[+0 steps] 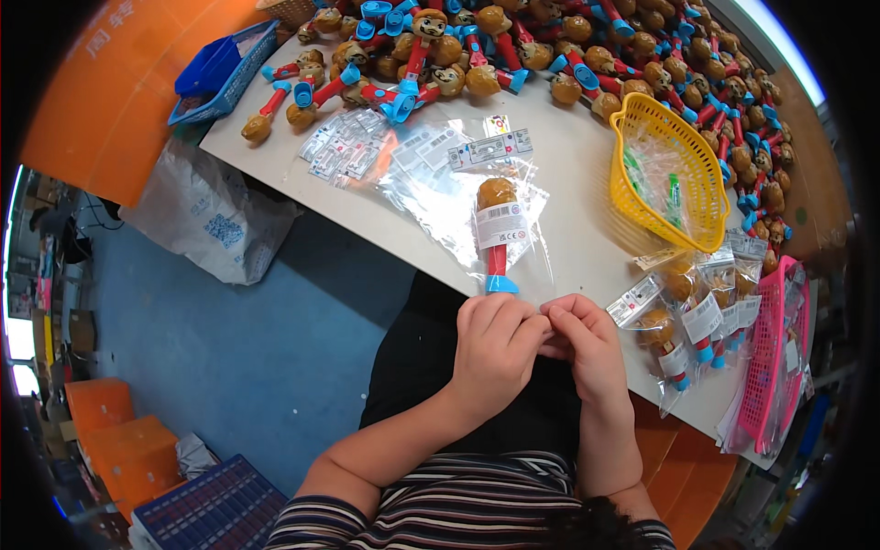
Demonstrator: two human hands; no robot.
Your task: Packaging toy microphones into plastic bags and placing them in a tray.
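Observation:
Both hands meet at the table's front edge, at the near end of a clear plastic bag (535, 247). My left hand (495, 350) is closed, its fingers curled on the bag's near edge. Thumb and fingers of my right hand (588, 344) pinch the same edge just beside it. What lies between the fingertips is too small to make out. Inside the bag is a figure-headed toy (496, 261) with a brown head, red stem and blue base; a white printed label (501, 225) wraps it. A silvery printed header strip (490, 149) lies at the bag's far end.
Flat empty bags (417, 170) and printed strips (346, 147) lie left of the toy. Loose toys (431, 55) heap along the back. A yellow basket (631, 197), several bagged toys (701, 316) and a pink basket (779, 357) stand right. A blue tray (240, 82) sits far left.

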